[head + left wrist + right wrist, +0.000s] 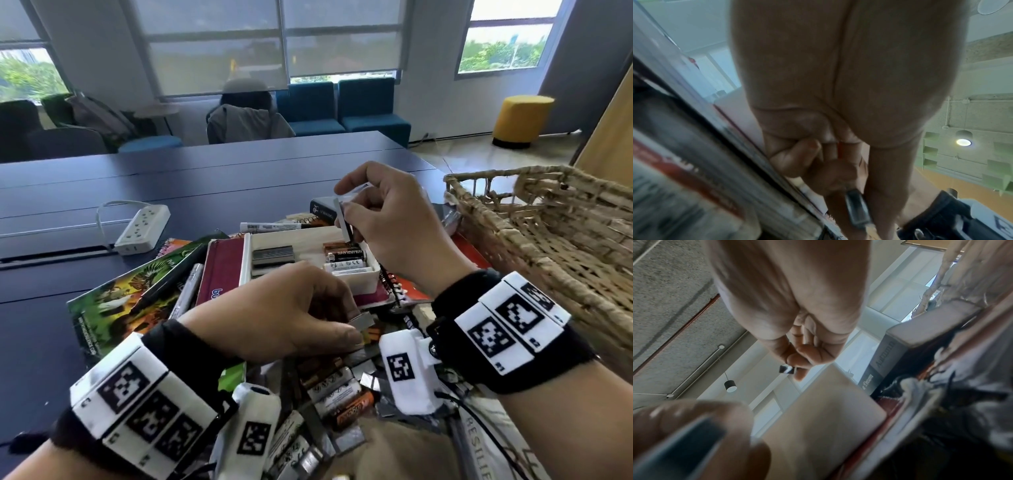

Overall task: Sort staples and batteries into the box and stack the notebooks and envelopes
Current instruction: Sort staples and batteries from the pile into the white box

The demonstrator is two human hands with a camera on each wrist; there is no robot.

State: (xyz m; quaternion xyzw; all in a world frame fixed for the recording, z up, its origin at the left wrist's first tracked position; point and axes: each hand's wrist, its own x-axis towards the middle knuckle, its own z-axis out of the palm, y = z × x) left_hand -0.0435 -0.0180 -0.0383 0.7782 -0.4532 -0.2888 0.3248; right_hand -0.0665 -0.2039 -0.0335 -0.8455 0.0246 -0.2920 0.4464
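A white box [362, 283] sits on a maroon notebook [219, 270]. It holds staple strips [273, 257] on its left and batteries [346, 261] on its right. My right hand [346, 213] hovers over the box's far right side and pinches a staple strip [344, 224], also seen in the right wrist view as a staple strip [786, 369]. My left hand [356, 325], just in front of the box, pinches another staple strip [364, 322] [857, 209]. Loose batteries and staples [337, 387] lie in a pile near me. A green picture notebook [126, 301] lies at left.
A wicker basket [548, 246] stands at the right. A white power strip [142, 229] lies on the dark table at left. Markers [270, 226] [186, 291] and an orange spiral notebook [411, 291] lie around the box. A dark carton [323, 209] sits behind it.
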